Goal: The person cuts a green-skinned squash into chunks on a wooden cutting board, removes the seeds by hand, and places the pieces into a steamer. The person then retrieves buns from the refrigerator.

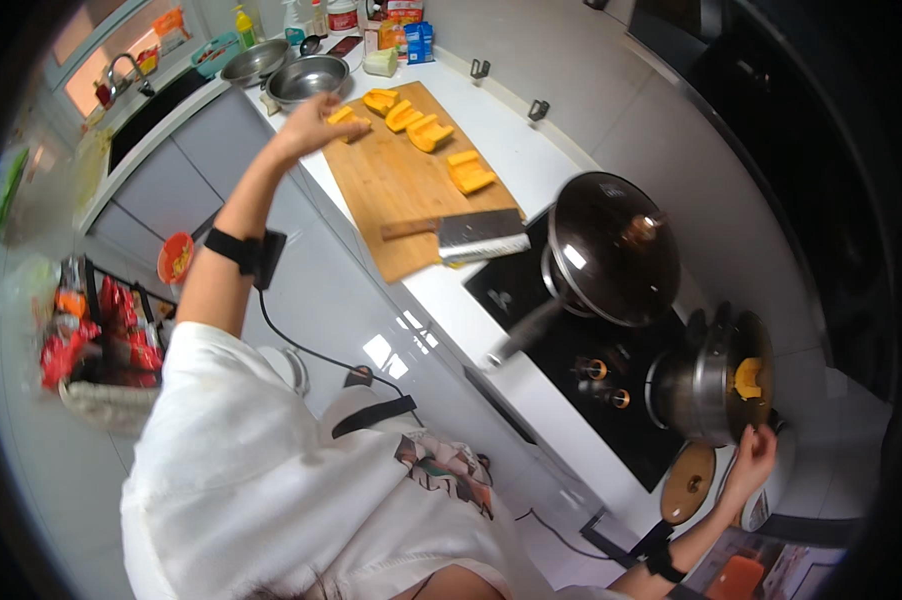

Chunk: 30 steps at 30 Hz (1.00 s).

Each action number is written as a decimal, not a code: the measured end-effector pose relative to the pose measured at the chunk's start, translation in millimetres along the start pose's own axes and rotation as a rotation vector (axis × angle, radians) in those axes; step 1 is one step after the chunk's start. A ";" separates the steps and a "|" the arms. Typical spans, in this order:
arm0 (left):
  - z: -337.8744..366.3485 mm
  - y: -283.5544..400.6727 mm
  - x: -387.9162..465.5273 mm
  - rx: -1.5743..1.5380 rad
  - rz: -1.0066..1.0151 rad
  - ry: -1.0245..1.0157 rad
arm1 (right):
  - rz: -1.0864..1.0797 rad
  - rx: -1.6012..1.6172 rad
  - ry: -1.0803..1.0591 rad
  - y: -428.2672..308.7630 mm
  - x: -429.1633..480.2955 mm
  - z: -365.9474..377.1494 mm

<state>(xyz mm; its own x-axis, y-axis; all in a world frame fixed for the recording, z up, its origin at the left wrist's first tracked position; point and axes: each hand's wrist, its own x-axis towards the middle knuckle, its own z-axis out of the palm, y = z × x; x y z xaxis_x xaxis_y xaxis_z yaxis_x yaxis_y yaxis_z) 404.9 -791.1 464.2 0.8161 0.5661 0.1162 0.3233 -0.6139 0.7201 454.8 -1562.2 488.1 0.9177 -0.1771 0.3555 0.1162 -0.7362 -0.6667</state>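
My left hand [317,129] reaches over the far left edge of a wooden cutting board [391,187], its thumb and fingers around a piece of pumpkin [346,117]. Several more cut pumpkin pieces [430,133] lie along the board, orange flesh showing. A cleaver [481,234] with a wooden handle rests across the board's near end. At the lower right, my right hand [752,456] has its fingertips bunched at the rim of a metal steamer pot [710,390]; whether they grip it I cannot tell. One pumpkin piece [749,377] sits inside the steamer.
A lidded wok [612,251] stands on the black cooktop [571,367], its handle jutting over the counter's front. A loose lid [689,484] lies beside the steamer. Metal bowls [308,79] are beyond the board, near the sink [158,112]. A cable [308,349] hangs from my left armband.
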 end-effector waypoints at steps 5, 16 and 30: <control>4.9 -114.0 52.5 -0.057 -0.137 -0.125 | -0.170 0.186 -0.358 -244.5 -3.0 159.6; 85.7 -174.9 137.6 0.069 0.130 -0.106 | -0.267 -0.594 -0.806 -379.5 -12.8 561.9; 228.8 -98.1 209.5 0.471 -0.017 -0.231 | -0.010 -0.653 -0.830 -310.8 -17.8 664.4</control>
<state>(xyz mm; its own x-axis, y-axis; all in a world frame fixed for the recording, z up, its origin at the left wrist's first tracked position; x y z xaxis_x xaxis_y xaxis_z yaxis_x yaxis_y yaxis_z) 653.7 -738.1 261.5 0.8762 0.4743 -0.0852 0.4741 -0.8168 0.3287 654.7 -896.3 253.8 0.9184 0.1521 -0.3652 0.1250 -0.9874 -0.0969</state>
